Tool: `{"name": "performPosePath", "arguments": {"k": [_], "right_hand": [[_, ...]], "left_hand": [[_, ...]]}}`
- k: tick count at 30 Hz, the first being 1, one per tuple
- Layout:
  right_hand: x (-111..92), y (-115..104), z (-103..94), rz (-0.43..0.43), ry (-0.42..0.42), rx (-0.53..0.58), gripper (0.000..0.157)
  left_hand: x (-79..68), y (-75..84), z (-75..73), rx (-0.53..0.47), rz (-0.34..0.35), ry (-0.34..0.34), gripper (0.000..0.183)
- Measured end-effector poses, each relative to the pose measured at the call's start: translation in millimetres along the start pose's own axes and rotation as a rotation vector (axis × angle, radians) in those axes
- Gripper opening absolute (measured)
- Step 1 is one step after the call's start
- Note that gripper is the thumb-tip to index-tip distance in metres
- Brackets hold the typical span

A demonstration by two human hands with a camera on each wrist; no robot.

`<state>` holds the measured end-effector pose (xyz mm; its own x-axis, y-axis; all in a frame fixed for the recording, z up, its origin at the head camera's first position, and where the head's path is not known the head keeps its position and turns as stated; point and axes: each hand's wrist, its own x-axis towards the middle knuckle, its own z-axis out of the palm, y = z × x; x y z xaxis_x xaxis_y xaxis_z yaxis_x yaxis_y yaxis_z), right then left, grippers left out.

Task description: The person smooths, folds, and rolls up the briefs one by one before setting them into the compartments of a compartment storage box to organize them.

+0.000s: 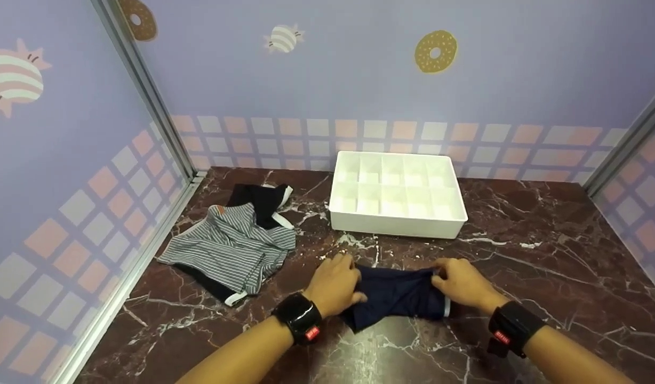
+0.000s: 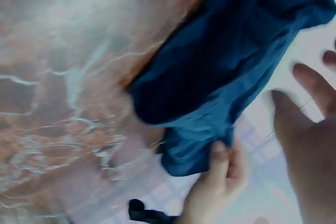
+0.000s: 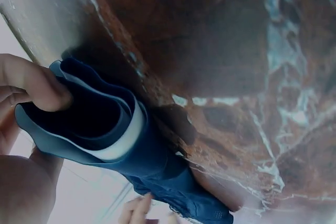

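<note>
Take the white divided box [image 1: 397,228] as your landmark: the navy garment [image 1: 399,293] lies on the tabletop [image 1: 562,256] on your side of it, its long axis running sideways, roughly along the box's front wall. Your right hand [image 1: 463,281], before the box's right front corner, pinches the pale-edged end, thumb tucked into the layered opening. Your left hand [image 1: 335,285], before the left front corner, is nearer the other end, fingers loosely spread and gripping nothing; whether they touch the cloth is unclear.
</note>
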<state>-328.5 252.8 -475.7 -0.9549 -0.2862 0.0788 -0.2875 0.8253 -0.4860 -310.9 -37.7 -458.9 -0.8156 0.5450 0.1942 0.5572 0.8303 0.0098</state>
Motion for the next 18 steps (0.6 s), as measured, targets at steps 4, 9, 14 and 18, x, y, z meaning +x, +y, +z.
{"name": "performPosePath", "arguments": {"k": [4, 9, 14, 18], "right_hand": [[-1, 4, -0.6, -0.025, 0.016, 0.005, 0.025], [-3, 7, -1.4, -0.076, 0.016, 0.008, 0.022], [-2, 7, 0.3, -0.155, 0.088, -0.005, 0.013], [0, 6, 5.8, -0.124, 0.090, -0.028, 0.010]], "left_hand": [[3.5, -2.9, 8.2, 0.039, 0.005, -0.066, 0.031], [13.3, -16.0, 11.6, -0.113, -0.066, -0.008, 0.015], [22.1, -26.1, 9.0, -0.203, -0.126, 0.065, 0.014], [24.4, -30.5, 15.0, -0.193, -0.191, 0.026, 0.014]]}}
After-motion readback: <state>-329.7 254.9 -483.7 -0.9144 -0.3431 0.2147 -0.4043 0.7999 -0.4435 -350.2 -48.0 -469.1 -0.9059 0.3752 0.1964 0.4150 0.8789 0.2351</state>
